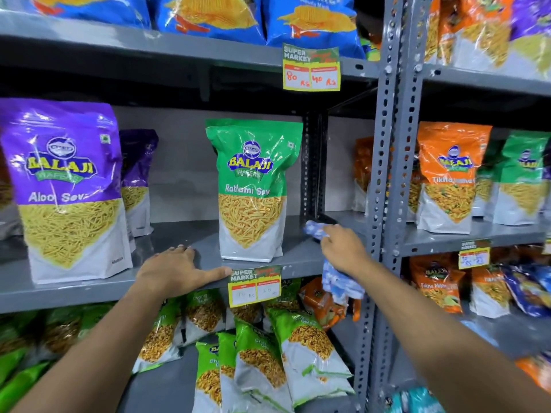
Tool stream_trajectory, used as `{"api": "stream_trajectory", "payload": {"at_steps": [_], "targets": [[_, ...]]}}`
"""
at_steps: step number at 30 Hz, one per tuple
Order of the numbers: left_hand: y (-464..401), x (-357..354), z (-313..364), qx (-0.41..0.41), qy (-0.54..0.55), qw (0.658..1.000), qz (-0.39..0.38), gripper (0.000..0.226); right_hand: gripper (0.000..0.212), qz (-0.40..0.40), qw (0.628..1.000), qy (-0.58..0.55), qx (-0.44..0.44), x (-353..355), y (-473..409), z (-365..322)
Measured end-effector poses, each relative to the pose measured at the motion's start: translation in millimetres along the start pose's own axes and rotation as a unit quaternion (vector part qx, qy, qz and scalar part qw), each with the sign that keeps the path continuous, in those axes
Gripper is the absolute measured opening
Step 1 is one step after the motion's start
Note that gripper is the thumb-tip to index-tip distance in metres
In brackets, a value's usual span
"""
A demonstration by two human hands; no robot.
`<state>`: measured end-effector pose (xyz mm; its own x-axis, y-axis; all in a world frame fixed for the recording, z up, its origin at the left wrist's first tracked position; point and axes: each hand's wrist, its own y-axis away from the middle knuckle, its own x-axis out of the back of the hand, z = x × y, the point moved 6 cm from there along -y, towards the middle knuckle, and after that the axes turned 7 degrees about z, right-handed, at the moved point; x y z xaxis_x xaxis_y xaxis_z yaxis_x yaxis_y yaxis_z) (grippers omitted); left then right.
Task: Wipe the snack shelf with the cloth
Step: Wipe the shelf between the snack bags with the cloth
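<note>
Cloth (334, 272) in right hand (343, 248), hanging lengthwise off shelf (190, 236) edge

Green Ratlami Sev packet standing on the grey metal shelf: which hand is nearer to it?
Left, narrowly. The left hand rests flat on the shelf edge, just left of the green Ratlami Sev packet; the right hand holds the blue-and-white cloth off to the packet's right.
</note>
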<state>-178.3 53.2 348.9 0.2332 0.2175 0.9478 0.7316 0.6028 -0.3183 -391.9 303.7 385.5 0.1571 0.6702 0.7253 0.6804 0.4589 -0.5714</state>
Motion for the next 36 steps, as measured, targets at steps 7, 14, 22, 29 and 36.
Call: {"api": "stream_trajectory", "payload": {"at_steps": [7, 14, 22, 29, 36], "targets": [[-1, -1, 2, 0.015, 0.009, 1.000, 0.005, 0.142, 0.028, -0.039, 0.992, 0.108, -0.051, -17, -11, 18], [2, 5, 4, 0.029, 0.007, 0.999, 0.012, 0.142, 0.024, 0.033, 0.998, 0.048, 0.032, -19, -1, 23], [49, -1, 14, -0.034, 0.012, 0.966, 0.255, 0.116, 0.059, 0.149, 0.929, -0.337, -0.040, -17, 108, -9], [146, -150, -28, -0.087, 0.030, 0.981, 0.171, 0.089, 0.077, -0.055, 0.930, -0.363, -0.024, -146, 233, -70], [155, -236, -117, 0.023, 0.125, 0.992, 0.003, 0.118, 0.052, -0.158, 0.965, -0.207, -0.010, -273, 215, -145]]}}
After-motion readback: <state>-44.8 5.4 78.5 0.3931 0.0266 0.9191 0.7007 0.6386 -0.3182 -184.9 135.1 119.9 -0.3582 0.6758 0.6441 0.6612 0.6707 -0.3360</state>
